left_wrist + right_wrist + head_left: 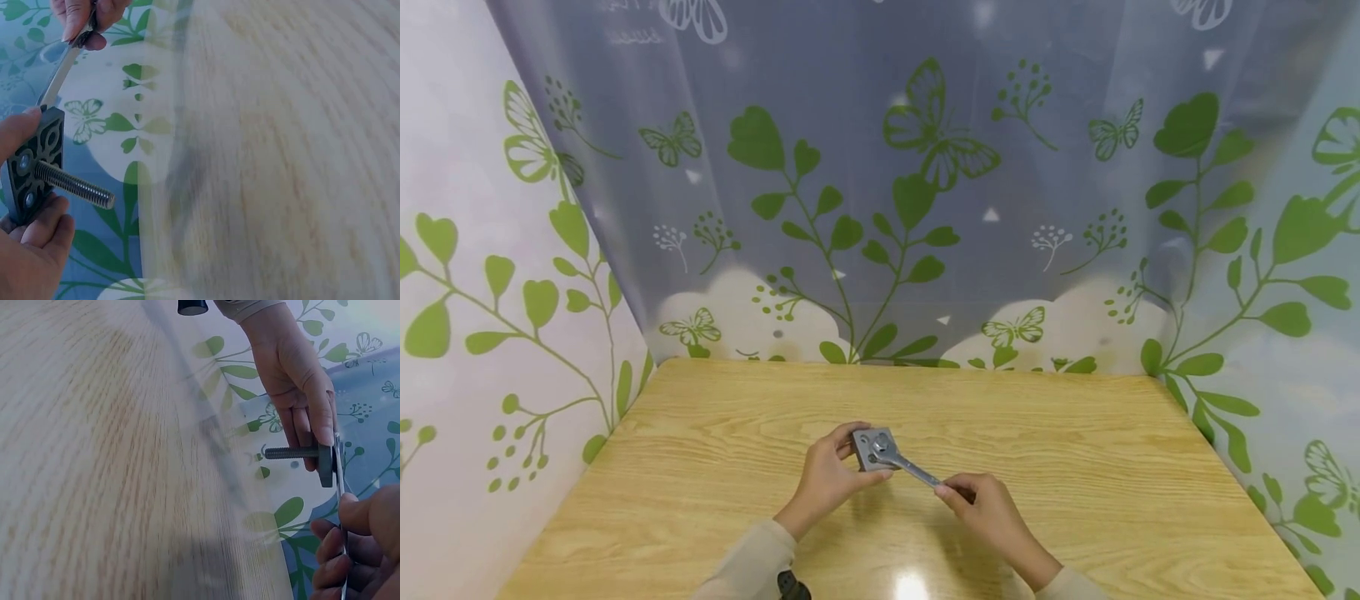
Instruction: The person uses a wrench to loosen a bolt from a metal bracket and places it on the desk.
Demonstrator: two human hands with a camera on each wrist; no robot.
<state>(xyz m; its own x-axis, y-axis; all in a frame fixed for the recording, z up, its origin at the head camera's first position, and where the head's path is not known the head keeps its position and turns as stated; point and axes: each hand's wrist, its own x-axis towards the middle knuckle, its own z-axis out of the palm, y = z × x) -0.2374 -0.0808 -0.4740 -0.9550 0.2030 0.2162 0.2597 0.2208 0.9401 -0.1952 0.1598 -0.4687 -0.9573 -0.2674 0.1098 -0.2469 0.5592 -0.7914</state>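
My left hand (829, 475) grips a square grey plate (863, 457) by its edges, thumb on the near side and fingers behind. Through the plate runs a bolt, its head (881, 446) facing up toward the head camera. In the left wrist view the long threaded shank (78, 185) sticks out of the plate's ribbed back. A silver wrench (917, 473) has its ring end around the bolt head. Its handle's far end is pinched between the thumb and fingers of my right hand (988, 510). Both hands hold these parts above the table.
A wood-grain table (715, 433) lies beneath the hands. Behind it hangs a blue-grey curtain (865, 100) printed with green leaves and butterflies, with similar printed sheets at both sides. A dark band (793, 586) is on the left wrist.
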